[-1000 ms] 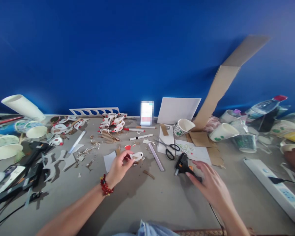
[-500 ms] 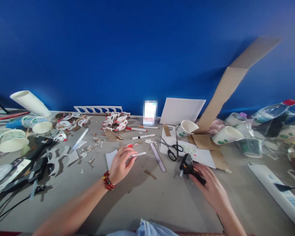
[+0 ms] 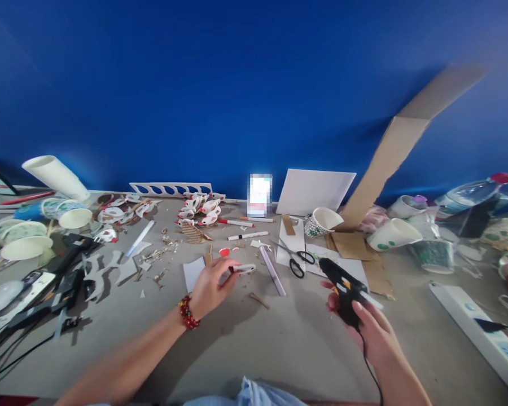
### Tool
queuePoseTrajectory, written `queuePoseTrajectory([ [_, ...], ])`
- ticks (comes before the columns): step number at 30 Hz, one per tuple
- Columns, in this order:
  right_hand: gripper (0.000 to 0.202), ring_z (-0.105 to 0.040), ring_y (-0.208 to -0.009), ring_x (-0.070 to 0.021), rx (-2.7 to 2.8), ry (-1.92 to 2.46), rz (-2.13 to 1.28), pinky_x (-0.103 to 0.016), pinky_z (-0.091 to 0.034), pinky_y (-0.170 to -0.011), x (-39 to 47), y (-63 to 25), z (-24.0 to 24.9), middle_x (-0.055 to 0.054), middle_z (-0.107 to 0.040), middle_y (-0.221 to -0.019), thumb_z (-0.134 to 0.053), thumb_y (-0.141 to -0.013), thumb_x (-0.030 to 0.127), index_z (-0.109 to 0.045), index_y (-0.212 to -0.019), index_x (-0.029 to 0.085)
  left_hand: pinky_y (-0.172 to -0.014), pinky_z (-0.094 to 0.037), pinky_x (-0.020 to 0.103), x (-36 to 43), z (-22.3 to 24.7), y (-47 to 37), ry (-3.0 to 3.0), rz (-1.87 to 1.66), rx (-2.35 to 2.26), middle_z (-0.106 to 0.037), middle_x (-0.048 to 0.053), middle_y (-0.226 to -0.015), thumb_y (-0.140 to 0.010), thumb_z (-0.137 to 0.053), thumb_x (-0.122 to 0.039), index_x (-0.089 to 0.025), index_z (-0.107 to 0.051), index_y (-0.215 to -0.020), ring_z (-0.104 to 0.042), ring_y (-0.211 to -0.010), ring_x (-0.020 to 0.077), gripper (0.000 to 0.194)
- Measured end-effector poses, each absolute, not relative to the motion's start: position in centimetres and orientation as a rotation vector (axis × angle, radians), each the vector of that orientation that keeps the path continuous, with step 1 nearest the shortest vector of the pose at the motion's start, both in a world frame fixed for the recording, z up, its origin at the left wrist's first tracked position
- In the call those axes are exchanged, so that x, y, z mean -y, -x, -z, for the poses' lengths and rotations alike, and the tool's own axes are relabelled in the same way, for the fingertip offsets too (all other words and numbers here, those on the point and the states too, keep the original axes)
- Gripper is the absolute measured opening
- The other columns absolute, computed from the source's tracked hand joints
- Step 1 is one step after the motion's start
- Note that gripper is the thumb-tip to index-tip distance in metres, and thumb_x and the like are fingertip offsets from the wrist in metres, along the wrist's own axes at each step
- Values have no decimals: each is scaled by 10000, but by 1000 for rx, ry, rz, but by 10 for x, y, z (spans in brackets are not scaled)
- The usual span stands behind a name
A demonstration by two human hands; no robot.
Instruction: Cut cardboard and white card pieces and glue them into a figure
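My left hand (image 3: 214, 285), with a red bead bracelet (image 3: 188, 313) at its wrist, pinches a small white paper piece (image 3: 244, 267) between thumb and fingers. The piece is seen nearly edge-on, so its full shape cannot be made out. My right hand (image 3: 370, 324) is wrapped round a black hot glue gun (image 3: 342, 287), its nozzle pointing up and left. A clear glue stick (image 3: 370, 298) sticks out of its back, and a black cord hangs from the handle. The two hands are well apart. Black scissors (image 3: 297, 263) lie between them, beyond the glue gun.
A lilac strip (image 3: 272, 272), a white marker (image 3: 248, 235) and paper scraps (image 3: 192, 273) lie near my left hand. White-and-red cutouts (image 3: 201, 207) are piled farther back. A patterned paper cup (image 3: 317, 223) and cardboard (image 3: 355, 246) stand behind; a power strip (image 3: 478, 332) lies at right.
My right hand has picked up and turned the glue gun, its nozzle now pointing up-left. My left hand has tilted the white paper piece slightly, staying almost in place.
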State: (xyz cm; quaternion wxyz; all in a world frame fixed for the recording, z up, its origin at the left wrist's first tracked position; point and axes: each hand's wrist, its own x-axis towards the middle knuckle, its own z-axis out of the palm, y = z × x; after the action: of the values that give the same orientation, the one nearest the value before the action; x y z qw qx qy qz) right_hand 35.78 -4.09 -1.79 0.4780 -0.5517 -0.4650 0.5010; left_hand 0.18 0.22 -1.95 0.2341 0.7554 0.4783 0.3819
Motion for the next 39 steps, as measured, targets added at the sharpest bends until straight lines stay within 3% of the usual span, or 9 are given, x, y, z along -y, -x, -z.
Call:
queuePoseTrajectory([
  [2, 481, -576, -661, -245, 1136, 1259, -1366, -365, -461, -596, 39, -343, 13, -100, -620, -726, -503, -851, 557, -650, -1070, 155, -821, -491, 332, -1, 21, -1, -2052, -1042, -1329, -710, 75, -985, -909, -533, -237, -231, -639, -1053, -653, -905, 220, 180],
  [5, 475, -483, -561, -194, 1114, 1070, -1520, -339, -398, -540, 33, -321, 12, -73, -584, -687, -561, -785, 565, -664, -1014, 163, -923, -454, 378, -2, 23, 0, -2169, -1033, -1271, -713, 82, -1020, -901, -538, -230, -236, -658, -1048, -633, -997, 240, 191],
  [9, 461, -394, -502, -150, 1096, 971, -1646, -304, -337, -514, 26, -297, 9, -9, -496, -582, -638, -729, 552, -666, -962, 155, -859, -468, 367, -7, 25, 3, -2095, -1037, -1317, -721, 77, -969, -887, -558, -262, -234, -674, -1029, -641, -941, 242, 185],
  [16, 314, -442, -526, -137, 1323, 1141, -1636, -293, -370, -568, 28, -266, 4, 4, -524, -605, -631, -825, 438, -638, -914, 136, -613, -456, 259, -12, 25, 4, -1394, -1032, -1298, -659, 13, -721, -834, -637, -404, -176, -648, -1045, -597, -655, 161, 311],
  [24, 349, -541, -528, -159, 1657, 1239, -1365, -278, -458, -562, 48, -232, 14, -11, -577, -607, -500, -916, 468, -660, -941, 159, -713, -515, 292, -6, 17, -1, -1069, -1099, -1189, -659, 21, -811, -812, -662, -401, -175, -608, -1142, -647, -774, 185, 404],
  [28, 391, -526, -476, -154, 1591, 1306, -1333, -268, -451, -493, 50, -227, 20, -3, -545, -542, -511, -904, 509, -660, -888, 148, -637, -473, 232, -3, 15, 1, -1191, -1090, -1252, -617, -10, -741, -817, -658, -390, -187, -636, -1073, -598, -696, 147, 327],
  [33, 380, -533, -464, -145, 1519, 1369, -1358, -262, -463, -438, 50, -225, 26, -57, -635, -674, -588, -857, 529, -645, -895, 155, -615, -451, 207, -2, 13, 1, -1234, -1073, -1263, -606, -14, -734, -838, -634, -373, -187, -634, -1017, -570, -678, 130, 258],
  [39, 348, -543, -442, -153, 1659, 1389, -1306, -247, -449, -430, 48, -226, 28, -27, -577, -555, -552, -889, 492, -641, -802, 167, -594, -445, 199, -2, 14, 0, -1260, -1090, -1264, -595, -16, -722, -830, -641, -348, -185, -626, -1010, -553, -654, 123, 243],
])
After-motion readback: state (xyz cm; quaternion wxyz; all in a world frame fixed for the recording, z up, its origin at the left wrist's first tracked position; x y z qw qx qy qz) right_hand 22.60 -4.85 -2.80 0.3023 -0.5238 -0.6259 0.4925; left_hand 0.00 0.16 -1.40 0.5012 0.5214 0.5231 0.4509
